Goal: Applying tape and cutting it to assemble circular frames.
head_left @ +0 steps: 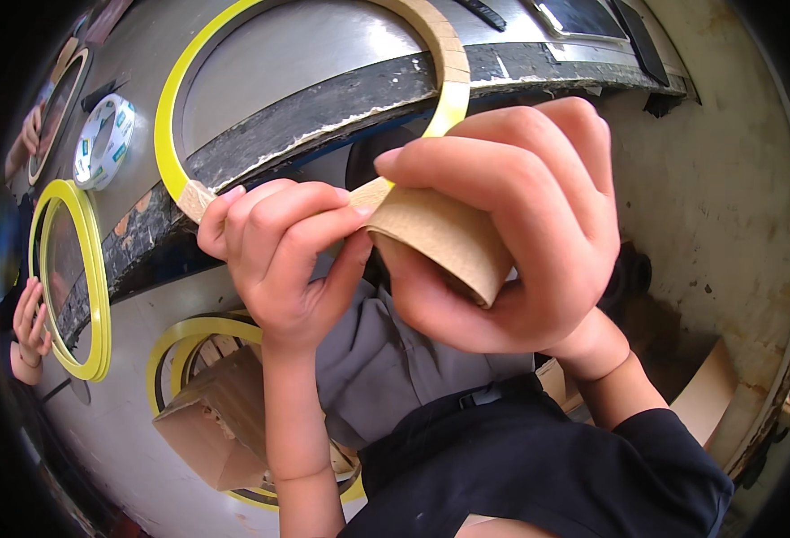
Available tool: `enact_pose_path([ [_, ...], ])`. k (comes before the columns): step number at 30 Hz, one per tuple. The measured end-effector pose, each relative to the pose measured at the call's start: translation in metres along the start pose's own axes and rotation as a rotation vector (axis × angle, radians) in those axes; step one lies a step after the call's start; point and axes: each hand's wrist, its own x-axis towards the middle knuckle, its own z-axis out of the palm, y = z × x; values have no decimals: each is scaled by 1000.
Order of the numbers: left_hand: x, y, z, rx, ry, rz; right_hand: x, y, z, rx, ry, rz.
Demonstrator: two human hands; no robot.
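Up in front of me is a large ring (pixel 165 125), partly bright yellow and partly bare tan with thin cross lines. My left hand (pixel 278 255) pinches its near side between thumb and fingers. My right hand (pixel 547 215) is curled around a folded brown sheet (pixel 448 235), perhaps sandpaper. One edge of the sheet lies against the ring, close to my left fingertips. The two hands nearly meet there, and the right one hides part of the ring. The ring's far part overlaps the metal-topped table (pixel 332 45).
At the left, another person's hand (pixel 31 325) is at several yellow rings (pixel 97 296). A white printed roll (pixel 106 143) stands on the table. Below are a cardboard box (pixel 211 421) and more yellow rings (pixel 164 354). A flat dark device (pixel 583 18) lies top right, near the wall (pixel 726 152).
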Motion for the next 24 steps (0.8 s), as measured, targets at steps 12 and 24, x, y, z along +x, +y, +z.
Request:
enact_pose_path([
  [12, -3, -5, 7, -21, 114, 14, 13, 7, -1, -14, -61, 7],
  [24, -11, -13, 9, -145, 138, 30, 22, 16, 49, 80, -49, 184],
])
